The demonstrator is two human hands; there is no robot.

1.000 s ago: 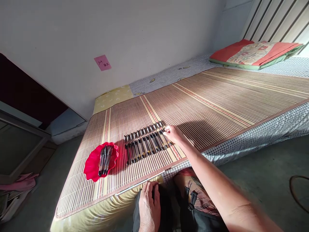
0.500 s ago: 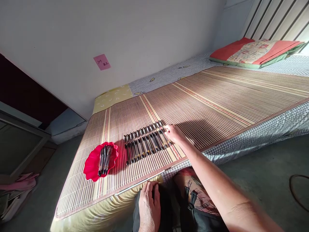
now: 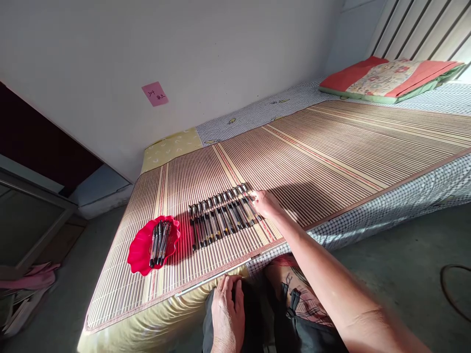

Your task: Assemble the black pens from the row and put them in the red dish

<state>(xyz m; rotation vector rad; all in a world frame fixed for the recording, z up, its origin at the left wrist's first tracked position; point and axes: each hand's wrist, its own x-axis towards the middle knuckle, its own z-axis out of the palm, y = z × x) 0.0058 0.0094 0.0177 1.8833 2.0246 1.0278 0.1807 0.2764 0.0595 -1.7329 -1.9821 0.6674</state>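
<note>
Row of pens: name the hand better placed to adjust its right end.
Right, probably: the right hand touches the row of pens at that end; the left hand rests at the lap.

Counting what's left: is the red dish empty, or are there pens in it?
Not empty: the red dish holds a small bunch of dark pens lying together; their number is unclear.
</note>
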